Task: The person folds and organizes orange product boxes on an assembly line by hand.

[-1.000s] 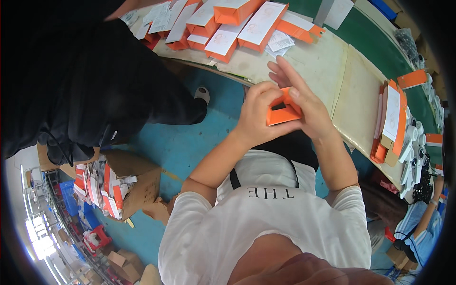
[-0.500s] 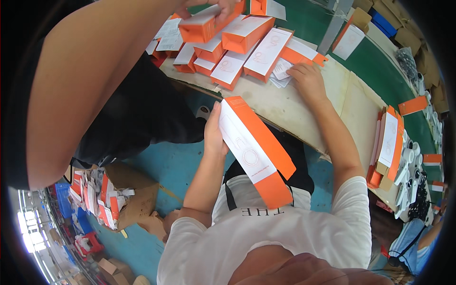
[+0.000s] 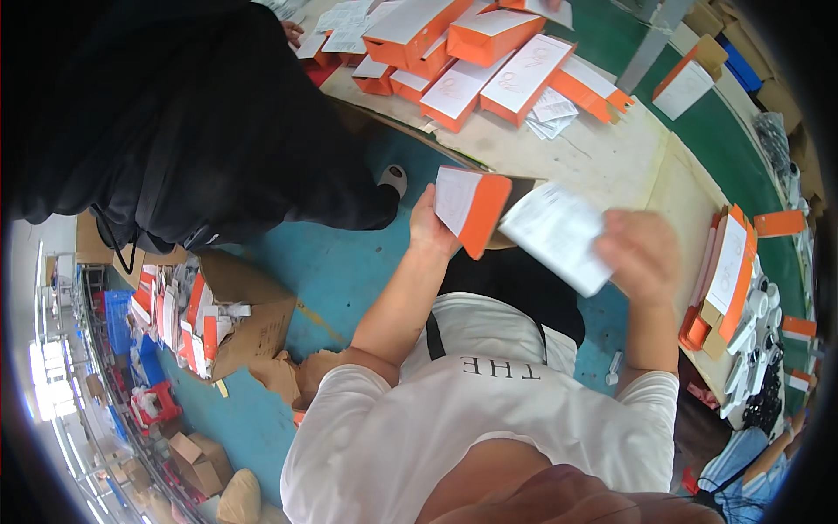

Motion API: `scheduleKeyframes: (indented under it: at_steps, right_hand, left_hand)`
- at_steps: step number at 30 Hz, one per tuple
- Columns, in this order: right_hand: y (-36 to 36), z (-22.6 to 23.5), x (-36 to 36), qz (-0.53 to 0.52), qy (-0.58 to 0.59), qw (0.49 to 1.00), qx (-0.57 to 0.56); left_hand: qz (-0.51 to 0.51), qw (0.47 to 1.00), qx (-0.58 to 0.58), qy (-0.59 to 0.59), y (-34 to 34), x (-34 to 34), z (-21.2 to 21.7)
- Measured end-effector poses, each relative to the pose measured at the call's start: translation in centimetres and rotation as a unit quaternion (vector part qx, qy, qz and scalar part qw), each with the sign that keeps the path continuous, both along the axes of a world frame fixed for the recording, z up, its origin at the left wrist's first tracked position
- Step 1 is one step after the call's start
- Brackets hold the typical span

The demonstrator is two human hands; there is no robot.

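Box [image 3: 472,208], orange with a white face, sits in my left hand [image 3: 429,229], fingers wrapped round its lower end, open mouth turned toward my right hand [image 3: 640,251]. I log the right hand as closed on a folded white leaflet [image 3: 559,236], pinched at its near corner; the hand is motion-blurred, so I cannot tell the exact finger placement. The leaflet's far edge lies just beside the box mouth; whether it touches or enters I cannot tell. Both are held above the near edge of the bench [image 3: 611,166]. Beyond the left hand lies a heap of like boxes [image 3: 471,61] with loose papers [image 3: 550,109]. Right of the right hand stands a stack of flat cartons [image 3: 729,271]. A person in black [image 3: 175,122] stands left of the left hand.
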State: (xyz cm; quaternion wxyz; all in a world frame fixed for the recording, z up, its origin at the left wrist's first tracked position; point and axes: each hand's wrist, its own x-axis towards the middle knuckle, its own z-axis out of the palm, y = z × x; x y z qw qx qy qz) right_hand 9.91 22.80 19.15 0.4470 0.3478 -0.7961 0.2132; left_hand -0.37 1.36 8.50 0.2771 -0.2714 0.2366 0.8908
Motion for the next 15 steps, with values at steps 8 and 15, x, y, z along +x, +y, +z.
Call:
scheduleKeyframes:
  at_steps: [8,15]
  right_hand:
    - [-3.5,1.1,2.1,-0.04,-0.371,0.924,0.083]
    - [-1.2,1.2,2.3,-0.147,-0.365,0.919,-0.015]
  left_hand:
    - [-0.046,0.997,0.027,0.053,1.7,2.0,-2.4]
    - [-0.302,0.914,-0.137,0.232,1.0,4.1,1.7]
